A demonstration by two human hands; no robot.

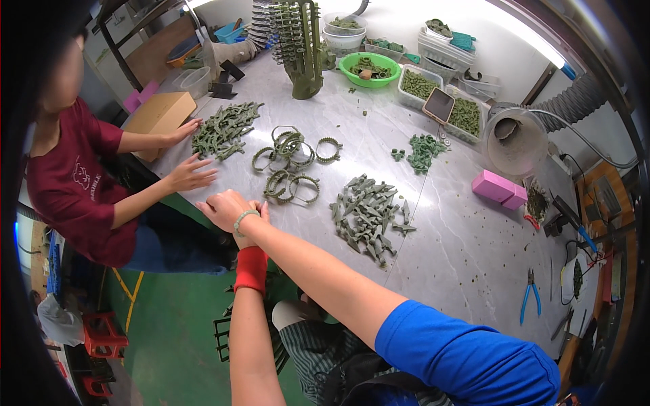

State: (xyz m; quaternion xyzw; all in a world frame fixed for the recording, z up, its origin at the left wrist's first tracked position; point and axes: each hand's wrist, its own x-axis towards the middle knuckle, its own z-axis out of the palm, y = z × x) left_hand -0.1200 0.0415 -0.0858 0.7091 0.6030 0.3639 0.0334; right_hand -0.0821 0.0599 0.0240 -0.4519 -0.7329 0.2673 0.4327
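Note:
My two hands cross near the table's front left edge. My right hand [227,208], with a pale green bead bracelet [245,218] at its wrist, reaches left with its fingers stretched out and nothing visible in it. My left hand [263,211] lies mostly hidden behind the right wrist, so its fingers barely show; a red wristband [251,269] is on that arm. Just beyond are several dark green toothed rings [291,184]. To the right spreads a pile of grey-green pointed pieces [365,215]. Another pile of green pieces [227,128] lies farther left.
At the left a co-worker in a maroon shirt [88,176] holds both hands open by the left pile. A cardboard box [162,120] stands there. Bins of green parts [418,86], a green basin [370,70], pink blocks [498,189] and blue-handled pliers [530,298] sit around the table.

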